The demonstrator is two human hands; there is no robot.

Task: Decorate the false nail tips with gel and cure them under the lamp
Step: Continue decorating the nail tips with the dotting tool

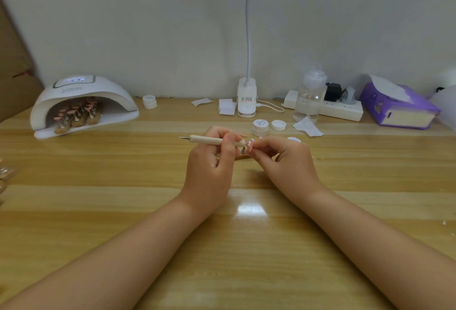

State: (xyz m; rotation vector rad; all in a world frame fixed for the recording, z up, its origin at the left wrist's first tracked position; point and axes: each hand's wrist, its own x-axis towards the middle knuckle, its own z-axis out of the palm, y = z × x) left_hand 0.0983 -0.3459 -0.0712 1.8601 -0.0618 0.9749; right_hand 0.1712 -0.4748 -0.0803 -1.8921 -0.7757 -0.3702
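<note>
Wooden planks of the table (98, 211) run pale and glossy under both forearms. Back left against the wall stands the white curing lamp (84, 102), its display lit, with several stands of pink nail tips (76, 112) tucked inside its mouth. Near it sits a closed white gel jar (149, 101). Behind the hands are a clip lamp base (246, 98) with its neck going up out of view, some white paper squares (227, 107), a clear pump bottle (310, 95), a power strip (343, 110) and a purple tissue box (397, 107). Closer in, an open gel jar (260, 127) stands beside its loose lid (278, 125), with a wipe (308, 127) just to the right.

At the far left edge something clear is cut off and I cannot tell what it is. The nail tip being worked on (250, 144) is mostly hidden between the fingers; only small white dots on pink show, above a small stand (243, 151).

The left hand (212, 159) has its fingers curled round a wooden dotting tool (212, 140), which lies nearly level with its metal point to the left. The right hand (283, 159) pinches the nail tip on its stand, right beside the tool's near end, both held just above the table.
</note>
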